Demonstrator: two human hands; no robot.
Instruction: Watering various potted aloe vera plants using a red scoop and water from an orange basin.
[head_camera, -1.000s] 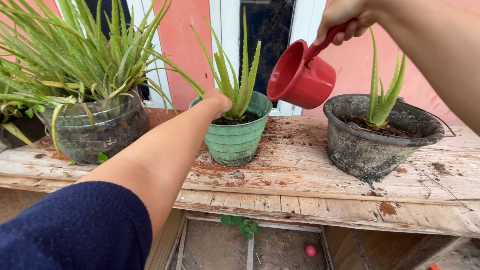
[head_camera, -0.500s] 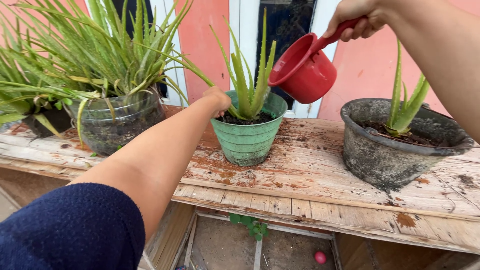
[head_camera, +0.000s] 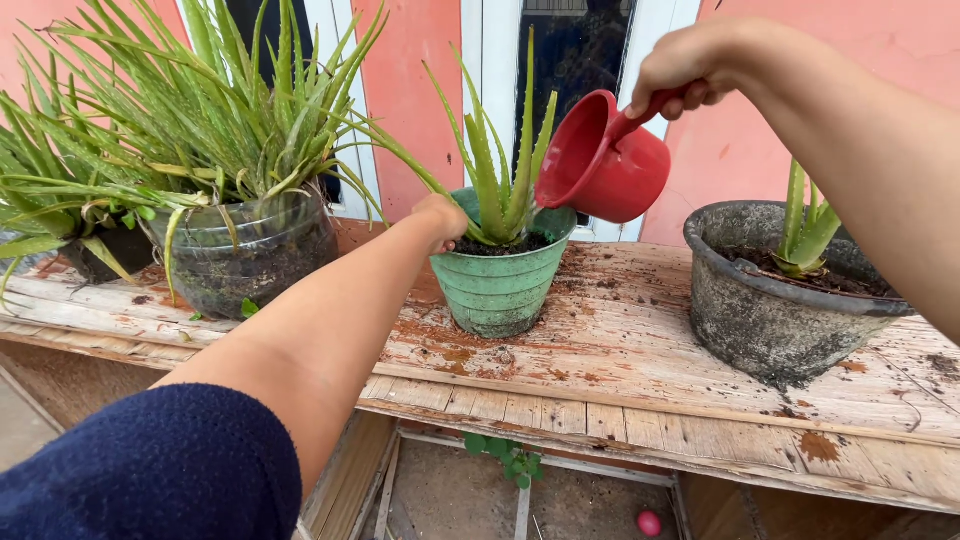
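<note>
Head view: my right hand (head_camera: 680, 68) is clenched around the handle of the red dipper (head_camera: 605, 158), tilted just above the green pot (head_camera: 500, 285) mid-bench. My left hand (head_camera: 440, 218) touches that pot's left rim; I can't tell its grip.

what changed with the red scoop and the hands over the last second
The right hand kept its grip on the handle and brought the red scoop down and closer to the green pot, its mouth now just above the rim by the aloe plant. The left hand stayed on the pot's near rim. The pots stayed put on the wooden bench; no water visible.
</note>
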